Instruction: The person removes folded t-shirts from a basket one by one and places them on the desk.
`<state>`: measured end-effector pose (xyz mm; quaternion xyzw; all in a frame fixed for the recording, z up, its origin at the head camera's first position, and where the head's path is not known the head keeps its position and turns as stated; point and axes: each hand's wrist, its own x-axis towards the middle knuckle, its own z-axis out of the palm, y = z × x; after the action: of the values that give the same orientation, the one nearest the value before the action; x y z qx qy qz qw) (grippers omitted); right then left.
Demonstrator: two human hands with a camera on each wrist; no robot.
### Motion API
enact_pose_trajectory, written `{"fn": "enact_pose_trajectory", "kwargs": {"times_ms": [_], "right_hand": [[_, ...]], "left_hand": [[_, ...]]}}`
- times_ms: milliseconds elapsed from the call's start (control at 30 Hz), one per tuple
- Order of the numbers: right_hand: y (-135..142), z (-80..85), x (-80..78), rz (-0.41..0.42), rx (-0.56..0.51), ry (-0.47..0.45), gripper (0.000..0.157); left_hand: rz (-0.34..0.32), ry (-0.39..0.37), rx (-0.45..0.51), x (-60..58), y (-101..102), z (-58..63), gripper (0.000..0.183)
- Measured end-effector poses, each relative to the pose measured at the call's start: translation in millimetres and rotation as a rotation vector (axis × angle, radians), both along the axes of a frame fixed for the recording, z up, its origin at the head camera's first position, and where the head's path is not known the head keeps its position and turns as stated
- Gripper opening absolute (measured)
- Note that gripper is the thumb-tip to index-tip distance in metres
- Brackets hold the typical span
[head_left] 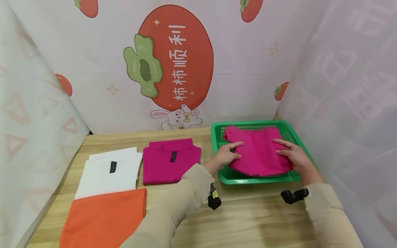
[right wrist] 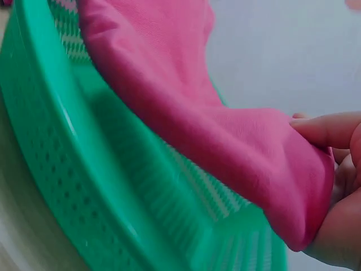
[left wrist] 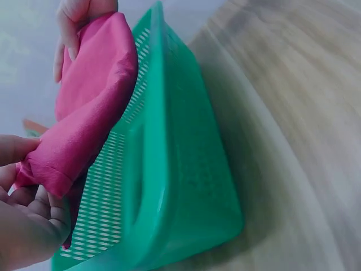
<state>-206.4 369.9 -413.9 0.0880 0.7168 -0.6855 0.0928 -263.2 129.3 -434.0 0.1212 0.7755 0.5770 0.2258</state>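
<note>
A folded magenta shirt (head_left: 258, 151) is held over the green basket (head_left: 245, 181), one hand at each side. My left hand (head_left: 227, 155) pinches its left edge, thumb on top and fingers underneath, as the left wrist view shows. At the opposite edge my right hand (head_left: 296, 156) grips the cloth between thumb and fingers. In the right wrist view the shirt (right wrist: 186, 118) sags between the hands, and the perforated basket wall (right wrist: 51, 141) shows below it. Whether the shirt's underside touches the basket floor, I cannot tell.
Left of the basket lies another folded magenta shirt (head_left: 170, 168) with a dark neck label. Farther left is a folded white shirt (head_left: 107, 175), its lower edge meeting a folded orange garment (head_left: 105, 220). All lie on a wooden table (head_left: 235, 224). Printed curtains (head_left: 242, 75) surround the table.
</note>
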Motion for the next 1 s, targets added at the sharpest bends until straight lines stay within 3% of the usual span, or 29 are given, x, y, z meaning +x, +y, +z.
{"fn": "enact_pose_trajectory", "kwargs": {"times_ms": [233, 433, 633, 767, 1000], "right_hand": [[-38, 19.0, 9.9, 0.050, -0.010, 0.054, 0.049], [-78, 19.1, 19.8, 0.066, 0.021, 0.111, 0.049], [-122, 9.2, 26.0, 0.101, 0.116, 0.158, 0.050], [-151, 3.0, 31.1, 0.153, 0.091, 0.141, 0.049], [-187, -10.5, 43.6, 0.245, 0.017, 0.099, 0.048]], "left_hand": [[-0.033, 0.070, 0.025, 9.2, -50, 17.5, 0.045], [-0.013, 0.170, -0.050, 24.3, -101, 23.1, 0.043], [0.015, 0.221, -0.057, 49.7, -155, 19.1, 0.042], [0.066, 0.239, -0.067, 71.2, -187, 14.3, 0.042], [0.147, 0.149, 0.002, 102.2, -231, 1.8, 0.040]]}}
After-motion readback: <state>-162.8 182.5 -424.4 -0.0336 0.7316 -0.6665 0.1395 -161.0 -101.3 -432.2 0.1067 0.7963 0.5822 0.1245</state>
